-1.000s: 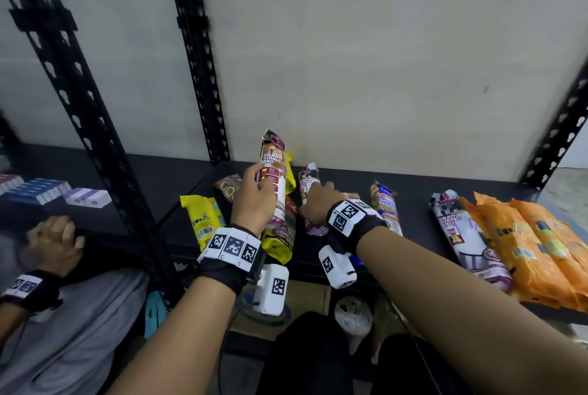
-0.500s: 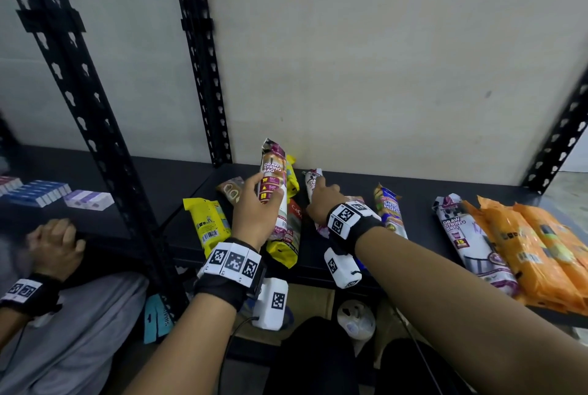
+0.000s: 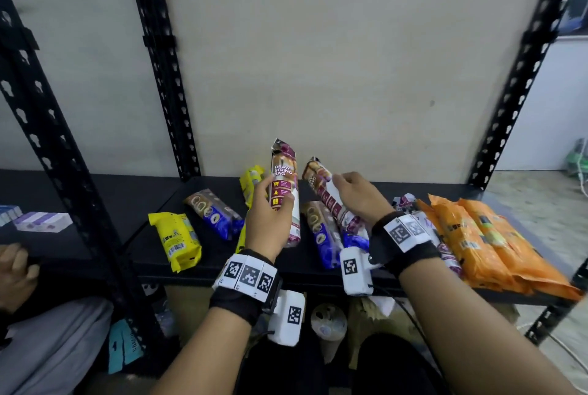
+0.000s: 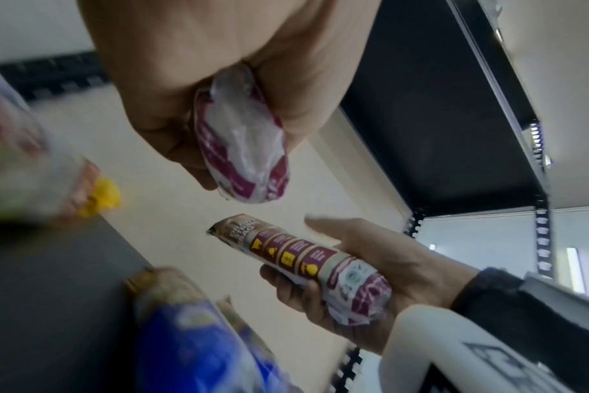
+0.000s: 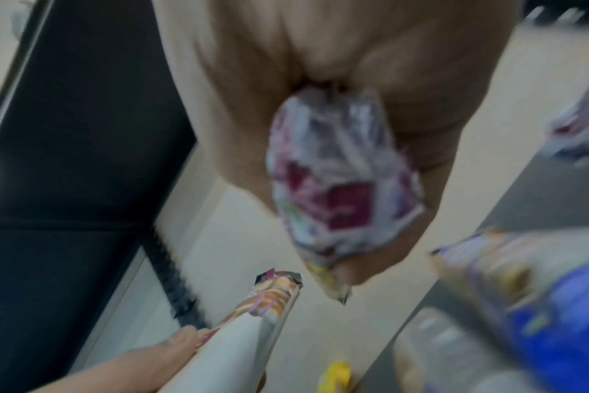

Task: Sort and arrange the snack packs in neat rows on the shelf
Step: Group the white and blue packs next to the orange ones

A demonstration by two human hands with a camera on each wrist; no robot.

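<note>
Two maroon-and-white snack packs are held above the black shelf (image 3: 286,270). My left hand (image 3: 274,203) grips one pack (image 3: 284,178) upright around its lower half; the left wrist view shows its bottom end (image 4: 244,151) in my fist. My right hand (image 3: 345,192) grips the second pack (image 3: 321,192), tilted with its top leaning left; its end (image 5: 340,186) shows blurred in the right wrist view. The two packs stand side by side, a little apart. On the shelf lie a yellow pack (image 3: 175,240), two blue packs (image 3: 216,216) (image 3: 321,237) and another yellow pack (image 3: 251,178) at the back.
Several orange packs (image 3: 480,241) are stacked at the shelf's right end, with a maroon pack (image 3: 447,251) beside them, partly behind my right wrist. Black uprights (image 3: 165,76) frame the bay. Small boxes (image 3: 41,221) sit on the left shelf. Another person's hand (image 3: 16,267) rests at far left.
My right hand has lifted its maroon pack off the shelf and tilted it up beside the left one. The left hand still holds its pack upright.
</note>
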